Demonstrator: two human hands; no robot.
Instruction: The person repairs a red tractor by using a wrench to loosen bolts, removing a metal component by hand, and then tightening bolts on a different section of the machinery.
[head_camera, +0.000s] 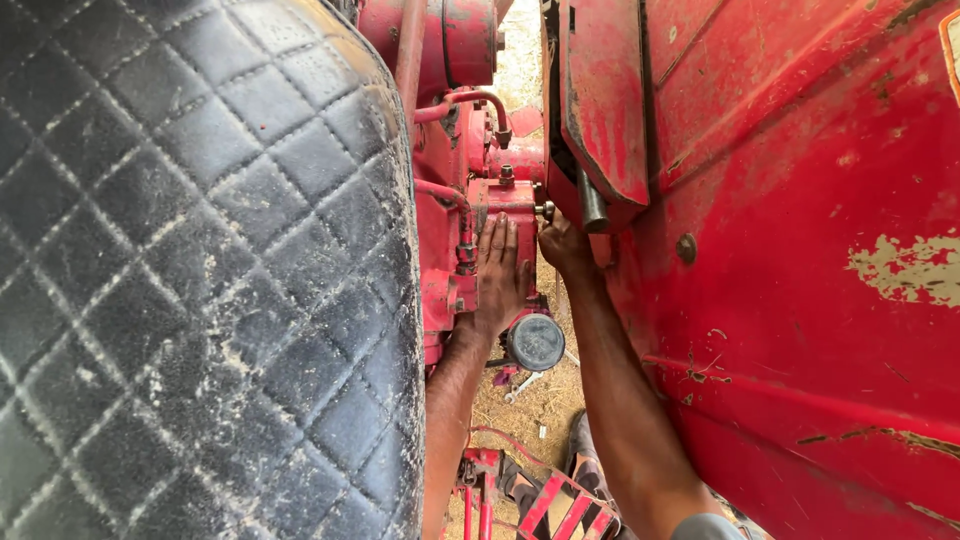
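- A black quilted seat (190, 270) fills the left side, crowding both arms into a narrow gap.
- The left hand (497, 275) lies open and flat against the red housing (503, 200), seemingly bracing.
- The right hand (563, 243) is curled around a small fitting (545, 210) beside a dark lever (592, 203).
- The red fender (800, 250) walls off the right.

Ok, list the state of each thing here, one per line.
left hand: open, flat against the red housing
right hand: fingers closed at a small knob
round gauge: dusty, face unreadable
black seat: quilted, dusty
red fender: paint chipped
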